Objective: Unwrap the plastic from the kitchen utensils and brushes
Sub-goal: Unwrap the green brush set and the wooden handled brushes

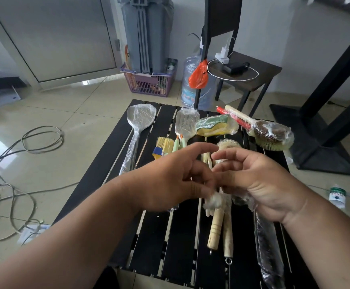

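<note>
We're mid-unwrap on brush bundle, wooden handles, held low over slatted surface centre. Left hand grip: fingers curled, pinching bunched plastic wad. Right hand grip: curled round bundle + film. Next, we judge: pull wad clear w/ left, keep right steady. Spatula, sponge, round brush not yet unwrapped.
</note>
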